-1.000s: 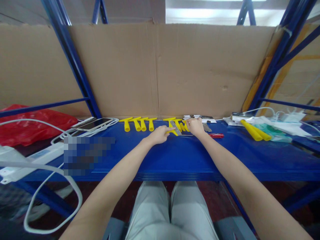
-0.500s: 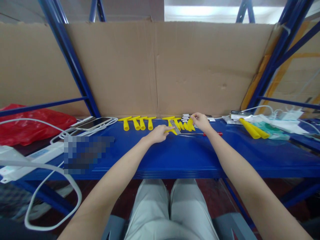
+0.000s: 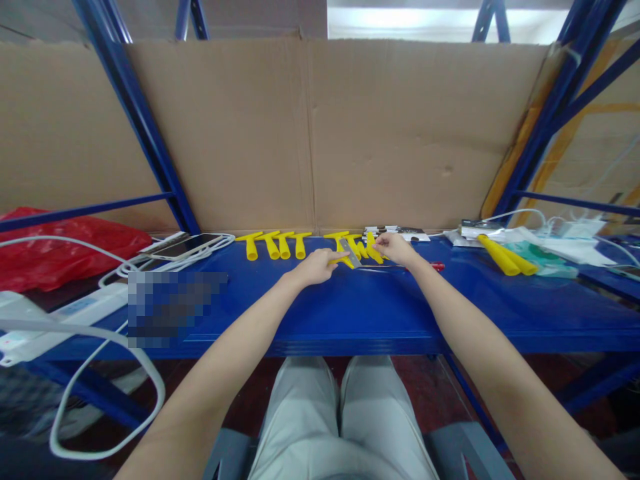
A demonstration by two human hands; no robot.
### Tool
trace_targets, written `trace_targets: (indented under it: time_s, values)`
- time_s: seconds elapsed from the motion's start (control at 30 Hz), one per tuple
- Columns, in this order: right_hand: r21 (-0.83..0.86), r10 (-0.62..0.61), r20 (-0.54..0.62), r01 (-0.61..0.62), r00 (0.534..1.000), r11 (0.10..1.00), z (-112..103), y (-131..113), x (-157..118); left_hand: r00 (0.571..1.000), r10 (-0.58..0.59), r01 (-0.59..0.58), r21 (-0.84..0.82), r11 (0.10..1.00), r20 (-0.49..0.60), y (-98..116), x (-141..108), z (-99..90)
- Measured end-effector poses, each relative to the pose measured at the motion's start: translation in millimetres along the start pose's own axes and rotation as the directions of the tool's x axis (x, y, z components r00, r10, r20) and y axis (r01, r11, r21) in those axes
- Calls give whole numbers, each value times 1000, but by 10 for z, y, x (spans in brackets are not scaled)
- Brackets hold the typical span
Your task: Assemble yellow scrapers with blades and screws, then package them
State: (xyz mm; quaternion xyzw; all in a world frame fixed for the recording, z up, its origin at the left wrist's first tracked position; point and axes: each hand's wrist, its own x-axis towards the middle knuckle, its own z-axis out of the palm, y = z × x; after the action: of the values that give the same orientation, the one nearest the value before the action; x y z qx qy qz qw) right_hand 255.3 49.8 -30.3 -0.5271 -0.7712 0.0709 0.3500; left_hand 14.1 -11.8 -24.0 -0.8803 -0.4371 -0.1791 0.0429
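Observation:
My left hand (image 3: 318, 266) is closed on a small yellow tool with a flat grey metal plate (image 3: 351, 253), index finger along it. My right hand (image 3: 393, 247) pinches a flat yellow piece (image 3: 373, 247) just right of the plate. Behind and between the hands lie more small yellow pieces and a yellow T-shaped part (image 3: 338, 237). A screwdriver with a red handle (image 3: 438, 266) lies beneath my right wrist, its shaft pointing left. Several yellow T-shaped handles (image 3: 285, 247) stand in a row to the left.
On the blue table (image 3: 345, 313), a phone (image 3: 189, 247), white cables and a power strip (image 3: 75, 313) lie left, beside a red bag (image 3: 70, 243). Two yellow cones (image 3: 507, 257) and plastic packaging are at right. A cardboard panel (image 3: 315, 133) rises behind.
My right hand has shifted a little left and down with the yellow piece, nearer the metal plate. More of the black-and-white items behind it now shows. My left hand has barely moved.

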Motion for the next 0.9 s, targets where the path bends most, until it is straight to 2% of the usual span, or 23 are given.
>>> trace_targets:
  time_s: [0.13, 0.23, 0.37, 0.5, 0.67, 0.9]
  values:
    - [-9, 16, -7, -16, 1000, 1000, 11, 18, 6, 1000, 12, -12, -23, 1000, 3, 10, -2, -14]
    - [45, 37, -60, -34, 998, 998, -5, -8, 10, 1000, 9, -9, -27, 1000, 10, 24, -8, -29]
    - [226, 159, -82, -137, 984, 964, -24, -99, 5, 999, -24, 25, -31, 999, 28, 39, -14, -34]
    - [447, 233, -7, -206, 972, 871, -44, -232, -23, 999, -28, 29, -56, 998, 27, 28, -13, -4]
    - [546, 233, 128, -264, 964, 795, -80, -445, -92, 998, -50, 53, -72, 996, 42, 5, -10, 43]
    - [547, 154, 110, -189, 982, 815, 54, -645, -160, 995, -81, 84, -46, 995, 62, 26, -4, 61]
